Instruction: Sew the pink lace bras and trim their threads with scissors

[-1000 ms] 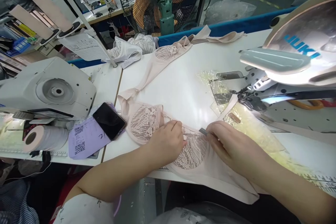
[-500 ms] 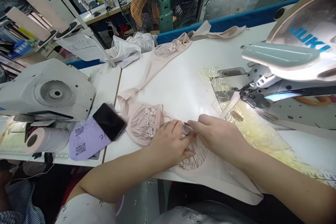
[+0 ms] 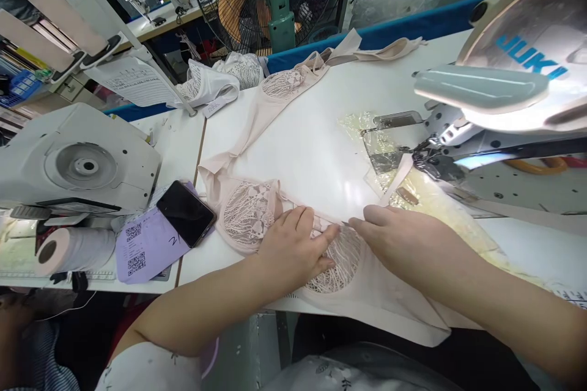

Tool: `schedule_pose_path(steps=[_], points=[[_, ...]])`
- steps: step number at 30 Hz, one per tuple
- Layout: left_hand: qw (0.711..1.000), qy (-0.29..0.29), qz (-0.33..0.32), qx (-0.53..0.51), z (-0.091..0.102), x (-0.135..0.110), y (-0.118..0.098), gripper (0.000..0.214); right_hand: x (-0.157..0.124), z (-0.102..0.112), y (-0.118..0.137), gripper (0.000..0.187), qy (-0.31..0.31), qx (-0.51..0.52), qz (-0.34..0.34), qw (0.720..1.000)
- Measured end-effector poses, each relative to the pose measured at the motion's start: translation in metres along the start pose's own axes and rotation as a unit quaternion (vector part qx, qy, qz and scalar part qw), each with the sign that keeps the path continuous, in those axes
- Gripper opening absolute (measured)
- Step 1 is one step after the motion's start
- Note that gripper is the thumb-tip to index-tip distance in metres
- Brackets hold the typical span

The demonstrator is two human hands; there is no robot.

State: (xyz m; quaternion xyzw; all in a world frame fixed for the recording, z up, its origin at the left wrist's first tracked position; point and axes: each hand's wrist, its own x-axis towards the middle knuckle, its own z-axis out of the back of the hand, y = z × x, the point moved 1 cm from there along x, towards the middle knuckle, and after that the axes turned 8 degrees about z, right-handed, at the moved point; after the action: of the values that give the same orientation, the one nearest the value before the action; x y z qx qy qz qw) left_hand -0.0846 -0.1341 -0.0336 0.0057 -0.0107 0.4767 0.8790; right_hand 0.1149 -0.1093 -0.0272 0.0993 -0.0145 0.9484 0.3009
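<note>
A pale pink lace bra (image 3: 332,269) lies across the white table in front of me, joined to a long strip of the same pink fabric. My left hand (image 3: 296,247) is closed on the upper edge of its cup, the fingers bent over the lace. Close beside it, my right hand (image 3: 398,241) is closed around a small, thin, pointed tool (image 3: 345,224). Only the dark tip shows, near the cup's edge; the rest is hidden in the fist, so its kind is unclear. Another lace cup (image 3: 247,214) lies left of my left hand.
A JUKI sewing machine (image 3: 504,98) stands at the right, with a pink strip (image 3: 398,178) at its needle area. On the left are a phone (image 3: 186,212), a purple paper (image 3: 149,247), a thread cone (image 3: 77,250) and another machine (image 3: 82,162). A fan (image 3: 279,12) stands behind.
My right hand has moved slightly right, away from my left fingers, and the tool's tip has shifted with it along the cup's edge. The whole view has shifted a little.
</note>
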Motion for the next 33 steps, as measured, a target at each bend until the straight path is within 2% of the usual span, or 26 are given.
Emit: schedule_pose_path(steps=[6, 13, 17, 21, 27, 33], points=[[1.0, 0.004, -0.005, 0.001, 0.003, 0.001, 0.0, 0.054, -0.004, 0.002, -0.002, 0.031, -0.046, -0.025, -0.017, 0.998], [1.0, 0.002, -0.006, 0.014, 0.002, 0.001, 0.0, 0.061, 0.007, -0.006, 0.002, 0.024, -0.014, 0.004, -0.018, 1.0], [1.0, -0.007, -0.007, 0.013, 0.001, 0.0, 0.0, 0.058, -0.001, -0.003, -0.001, 0.026, -0.02, -0.007, -0.002, 1.0], [1.0, -0.002, -0.002, 0.011, 0.001, 0.0, 0.0, 0.056, -0.012, 0.004, -0.005, 0.028, 0.007, -0.006, 0.001, 1.0], [1.0, 0.006, -0.006, 0.01, 0.002, 0.001, 0.0, 0.056, -0.006, 0.006, -0.004, 0.032, -0.056, -0.026, -0.009, 0.998], [1.0, 0.009, -0.005, 0.018, 0.001, 0.001, 0.001, 0.058, 0.0, -0.007, -0.004, 0.029, -0.013, -0.003, -0.01, 1.0]])
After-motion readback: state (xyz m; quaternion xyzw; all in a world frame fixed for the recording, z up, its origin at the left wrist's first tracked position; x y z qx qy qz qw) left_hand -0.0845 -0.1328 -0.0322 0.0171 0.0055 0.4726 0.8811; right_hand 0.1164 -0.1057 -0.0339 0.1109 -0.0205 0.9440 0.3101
